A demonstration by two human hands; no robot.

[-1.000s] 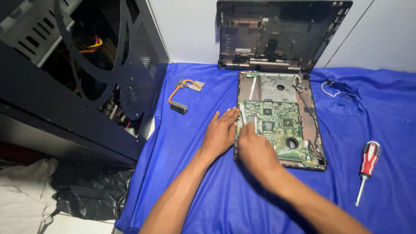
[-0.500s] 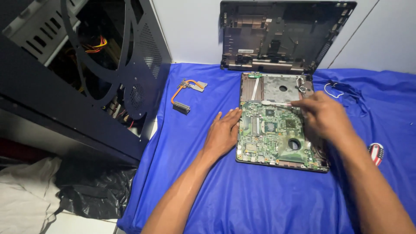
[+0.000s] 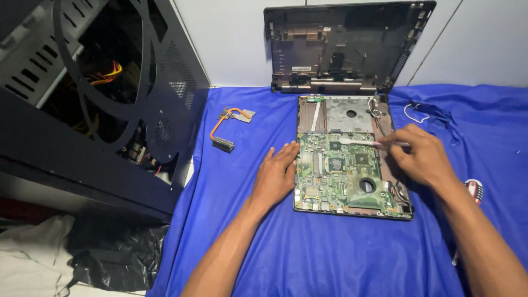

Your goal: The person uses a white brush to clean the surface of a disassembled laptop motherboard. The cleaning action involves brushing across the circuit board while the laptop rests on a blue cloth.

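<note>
On the blue cloth (image 3: 330, 258), the laptop base (image 3: 352, 159) is steadied by the flat, open left hand (image 3: 275, 176); a white brush (image 3: 366, 142) is pinched in the closed right hand (image 3: 421, 157).

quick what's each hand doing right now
Left hand: open, flat on the blue cloth beside the green board.
Right hand: closed on a thin white tool.
</note>
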